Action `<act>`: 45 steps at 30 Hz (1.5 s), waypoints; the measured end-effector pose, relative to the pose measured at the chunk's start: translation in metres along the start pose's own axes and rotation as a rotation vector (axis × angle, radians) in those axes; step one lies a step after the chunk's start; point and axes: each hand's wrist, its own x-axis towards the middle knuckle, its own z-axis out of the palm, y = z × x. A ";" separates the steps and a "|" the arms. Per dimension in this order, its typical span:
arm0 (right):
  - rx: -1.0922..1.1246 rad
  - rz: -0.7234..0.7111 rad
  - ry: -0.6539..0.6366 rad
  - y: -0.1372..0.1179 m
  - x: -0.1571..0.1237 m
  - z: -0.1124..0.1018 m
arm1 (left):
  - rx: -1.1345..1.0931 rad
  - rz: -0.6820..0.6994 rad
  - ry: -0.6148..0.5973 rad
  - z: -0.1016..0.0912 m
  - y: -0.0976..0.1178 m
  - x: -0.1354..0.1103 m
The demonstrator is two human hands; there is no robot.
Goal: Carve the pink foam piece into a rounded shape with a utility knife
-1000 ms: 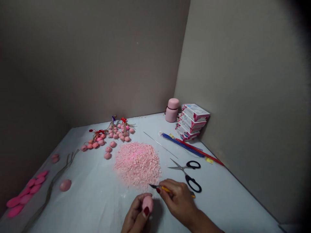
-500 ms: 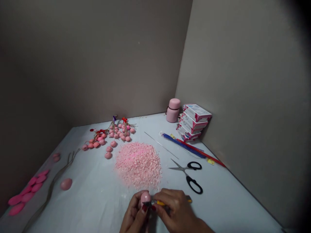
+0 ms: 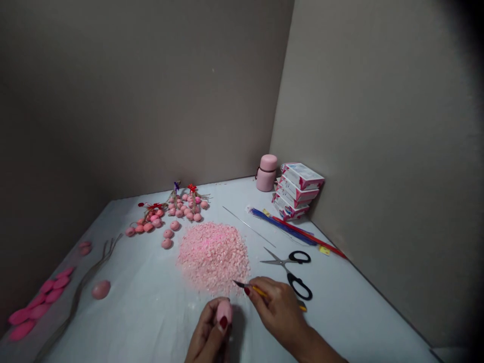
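Head: pink jar (image 3: 266,174) (lid on)

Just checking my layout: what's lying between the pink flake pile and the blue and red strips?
In the head view, a thin metal wire lies between the pink flake pile and the blue and red strips.

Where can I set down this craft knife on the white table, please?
There is bare table between the pink flake pile and the lone pink ball, and right of the black-handled scissors. Behind the pile, the clustered pink balls crowd the space.
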 end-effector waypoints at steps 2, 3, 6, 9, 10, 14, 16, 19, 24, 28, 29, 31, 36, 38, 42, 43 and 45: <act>0.035 -0.057 -0.006 -0.002 -0.001 0.000 | -0.025 0.014 0.060 0.001 -0.001 0.001; 0.051 -0.103 -0.022 -0.004 -0.002 0.001 | -0.036 0.035 0.079 0.002 -0.001 0.001; 0.063 -0.200 -0.094 -0.011 -0.005 0.004 | -0.057 0.058 0.112 0.005 0.001 -0.001; 0.050 -0.182 -0.115 -0.012 -0.006 0.006 | -0.030 0.028 0.119 0.007 0.004 -0.005; 0.048 -0.170 -0.112 -0.012 -0.006 0.006 | -0.011 0.015 0.103 0.007 0.004 -0.006; 0.025 -0.172 -0.124 -0.008 -0.005 0.005 | -0.008 0.025 0.114 0.004 0.000 -0.005; 0.023 -0.194 -0.134 -0.007 -0.005 0.006 | -0.011 0.039 0.164 0.002 -0.003 -0.002; 0.009 -0.199 -0.121 -0.007 -0.007 0.007 | 0.065 0.063 0.146 -0.001 -0.005 0.002; -0.025 -0.202 -0.105 -0.007 -0.006 0.006 | 0.092 0.026 0.109 -0.003 -0.003 0.003; -0.014 -0.096 -0.054 -0.002 -0.001 0.001 | 0.139 0.083 0.045 -0.003 -0.004 0.002; -0.001 -0.073 -0.037 -0.001 -0.001 0.000 | 0.142 0.102 0.038 -0.003 -0.004 0.002; 0.031 -0.075 -0.037 -0.002 -0.001 0.000 | 0.118 0.106 0.057 -0.003 -0.004 0.002; 0.077 -0.217 -0.121 -0.009 -0.007 0.002 | 0.085 0.050 0.034 0.001 0.002 -0.002; 0.075 -0.227 -0.123 -0.011 -0.008 0.002 | 0.107 0.063 0.020 0.002 0.005 -0.003; 0.039 -0.207 -0.112 -0.010 -0.007 0.002 | 0.097 0.012 0.018 0.000 0.004 0.001; 0.037 -0.202 -0.113 -0.009 -0.006 0.002 | 0.087 -0.002 0.015 -0.001 0.003 0.002; 0.044 -0.184 -0.113 -0.007 -0.004 0.002 | 0.072 -0.010 -0.004 -0.002 0.002 0.003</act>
